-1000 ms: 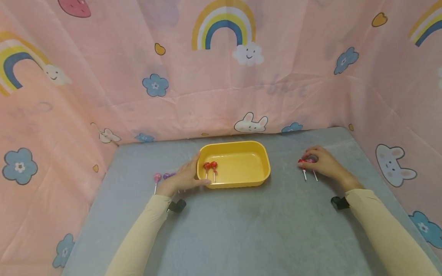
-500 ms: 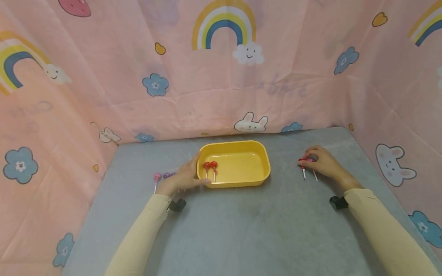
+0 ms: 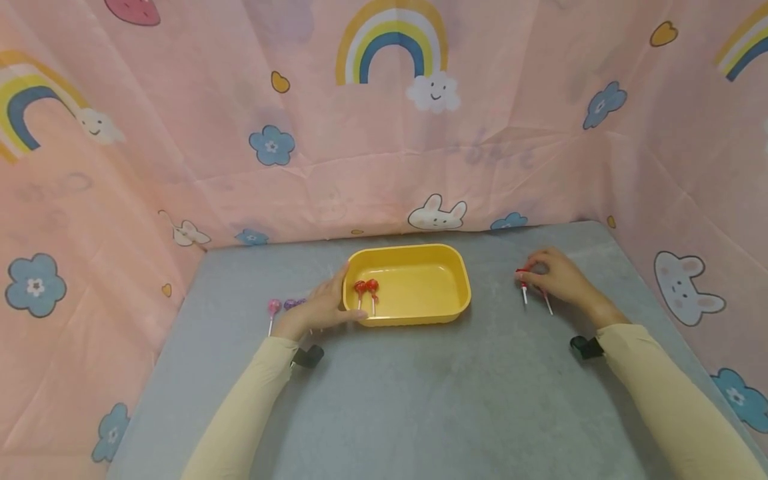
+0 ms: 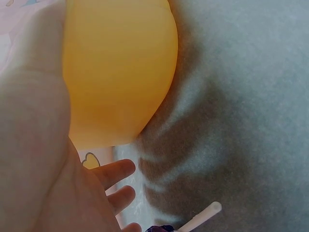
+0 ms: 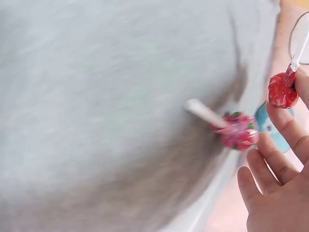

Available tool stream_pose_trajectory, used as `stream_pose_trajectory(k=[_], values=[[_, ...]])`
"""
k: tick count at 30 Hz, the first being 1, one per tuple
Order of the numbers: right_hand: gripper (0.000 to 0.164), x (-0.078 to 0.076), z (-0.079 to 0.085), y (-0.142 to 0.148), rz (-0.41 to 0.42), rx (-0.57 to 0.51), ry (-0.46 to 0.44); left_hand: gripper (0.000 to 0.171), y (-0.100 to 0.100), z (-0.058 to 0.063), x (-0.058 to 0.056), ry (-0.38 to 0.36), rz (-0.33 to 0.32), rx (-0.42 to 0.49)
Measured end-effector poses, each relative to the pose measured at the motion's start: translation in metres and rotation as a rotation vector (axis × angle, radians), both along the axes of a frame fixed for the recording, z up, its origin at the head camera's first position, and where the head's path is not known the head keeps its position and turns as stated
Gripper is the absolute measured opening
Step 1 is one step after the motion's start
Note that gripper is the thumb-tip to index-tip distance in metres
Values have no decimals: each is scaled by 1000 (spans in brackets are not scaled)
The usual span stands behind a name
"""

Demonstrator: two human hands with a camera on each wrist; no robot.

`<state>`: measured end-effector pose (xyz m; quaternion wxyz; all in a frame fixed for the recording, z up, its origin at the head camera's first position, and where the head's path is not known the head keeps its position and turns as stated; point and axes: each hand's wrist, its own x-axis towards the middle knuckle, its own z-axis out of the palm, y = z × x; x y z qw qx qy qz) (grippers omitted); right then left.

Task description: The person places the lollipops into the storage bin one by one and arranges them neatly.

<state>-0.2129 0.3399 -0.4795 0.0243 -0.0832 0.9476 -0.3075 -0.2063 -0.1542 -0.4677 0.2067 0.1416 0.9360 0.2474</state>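
The right hand point(image 3: 559, 277) pinches a red lollipop point(image 5: 282, 91) by its candy end, stick point(image 3: 525, 295) pointing back toward the person, while the yellow tray point(image 3: 420, 288) lies well to that hand's left, touching the spread left hand point(image 3: 323, 308).

The tray point(image 3: 414, 287) is yellow, one lollipop point(image 5: 282, 92) red, another point(image 5: 240, 131) perhaps pink.

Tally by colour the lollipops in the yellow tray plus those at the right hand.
Red round wrapped lollipops: 3 (2 in the rectangular yellow plastic tray, 1 pinched by the right hand)
Pink round wrapped lollipop: 1 (near that hand)
Total: 4
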Motion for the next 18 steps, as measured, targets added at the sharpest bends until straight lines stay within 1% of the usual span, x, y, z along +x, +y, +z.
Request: stream_pose_trajectory(k=[5, 9, 14, 18], values=[[39, -1, 14, -10, 18, 12, 11, 121, 0, 1, 0, 2, 5, 2], [41, -2, 24, -19, 15, 30, -14, 121, 0, -1, -1, 12, -4, 2], [43, -4, 33, -30, 21, 40, -43, 121, 0, -3, -2, 17, -8, 2], [40, -5, 37, -37, 39, 36, -22, 121, -1, -4, -2, 18, -4, -1]])
